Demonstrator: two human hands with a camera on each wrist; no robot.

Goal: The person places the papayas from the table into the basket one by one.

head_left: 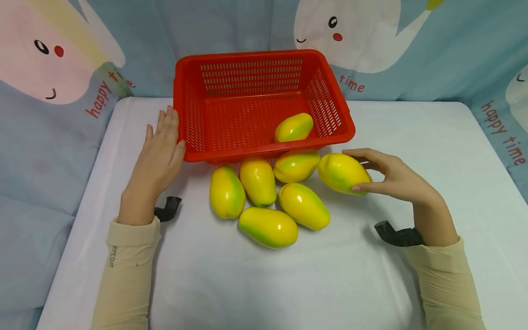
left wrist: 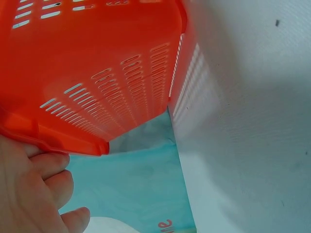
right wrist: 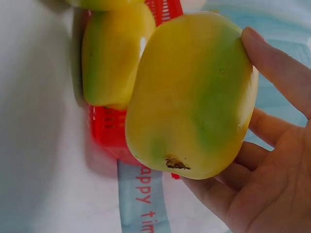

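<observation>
My right hand (head_left: 392,176) grips a yellow-green mango (head_left: 342,173), thumb on the near side and fingers behind it. The right wrist view shows that mango (right wrist: 194,97) up close, a dark stem spot at one end. Flat along the left side of a red plastic basket (head_left: 264,150) lies my left hand (head_left: 158,153), its fingers straight against the rim. In the left wrist view those fingers (left wrist: 53,182) touch the basket's edge. Inside the basket, at the front right, rests one mango (head_left: 294,127).
Several more mangoes lie on the white table (head_left: 264,284) just in front of the basket, among them one at the left (head_left: 227,192) and one nearest me (head_left: 269,227). A blue curtain (head_left: 231,27) with whale prints hangs behind the table.
</observation>
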